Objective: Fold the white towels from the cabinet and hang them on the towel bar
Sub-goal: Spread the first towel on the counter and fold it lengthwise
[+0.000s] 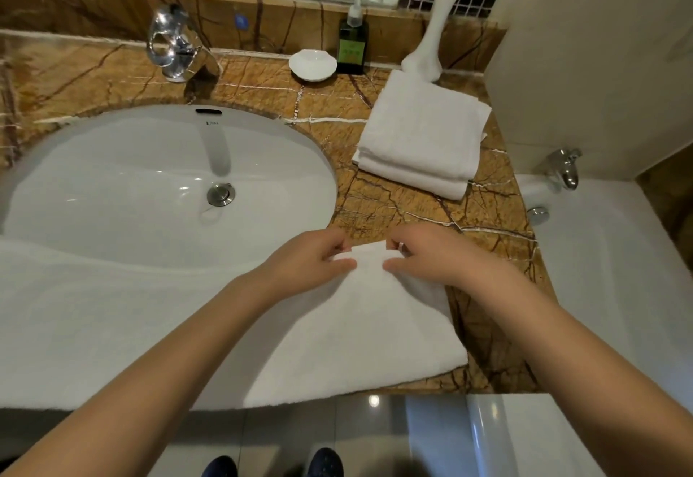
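Fingers of left hand [315,261] and right hand [427,255] pinch the far corner of a white towel [337,334] spread over the sink [150,176] front edge and counter [375,210]; folded towels [420,139] lie behind.

towel [93,326] cut off left, shoes [326,463] cropped
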Tool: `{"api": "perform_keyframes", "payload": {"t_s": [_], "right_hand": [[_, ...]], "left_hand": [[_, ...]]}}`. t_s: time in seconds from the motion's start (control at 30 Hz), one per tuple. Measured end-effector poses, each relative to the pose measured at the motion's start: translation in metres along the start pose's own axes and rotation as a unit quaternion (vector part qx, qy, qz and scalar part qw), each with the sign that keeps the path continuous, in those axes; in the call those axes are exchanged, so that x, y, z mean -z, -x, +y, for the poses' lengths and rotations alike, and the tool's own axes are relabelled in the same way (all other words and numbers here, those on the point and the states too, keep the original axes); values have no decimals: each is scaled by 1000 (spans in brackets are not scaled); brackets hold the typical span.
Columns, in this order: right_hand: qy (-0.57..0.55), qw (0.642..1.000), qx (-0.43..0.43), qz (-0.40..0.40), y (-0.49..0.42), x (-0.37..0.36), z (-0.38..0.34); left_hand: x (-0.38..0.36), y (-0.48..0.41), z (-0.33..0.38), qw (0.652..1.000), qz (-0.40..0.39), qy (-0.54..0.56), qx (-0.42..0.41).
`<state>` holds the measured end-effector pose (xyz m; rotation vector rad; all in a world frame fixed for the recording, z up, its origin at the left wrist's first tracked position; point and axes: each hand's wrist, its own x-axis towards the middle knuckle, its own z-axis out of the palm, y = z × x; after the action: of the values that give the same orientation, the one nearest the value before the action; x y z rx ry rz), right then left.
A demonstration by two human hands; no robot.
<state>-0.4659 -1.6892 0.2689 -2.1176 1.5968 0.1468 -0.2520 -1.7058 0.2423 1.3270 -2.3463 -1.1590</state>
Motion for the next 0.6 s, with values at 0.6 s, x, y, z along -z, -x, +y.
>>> {"api": "perform_keyframes", "payload": {"t_s": [0.6], "right_hand": [[-115, 990, -41, 69, -10, -8, 16]], "left_hand": [[-15, -1, -5, 994, 79, -38, 71]]}}
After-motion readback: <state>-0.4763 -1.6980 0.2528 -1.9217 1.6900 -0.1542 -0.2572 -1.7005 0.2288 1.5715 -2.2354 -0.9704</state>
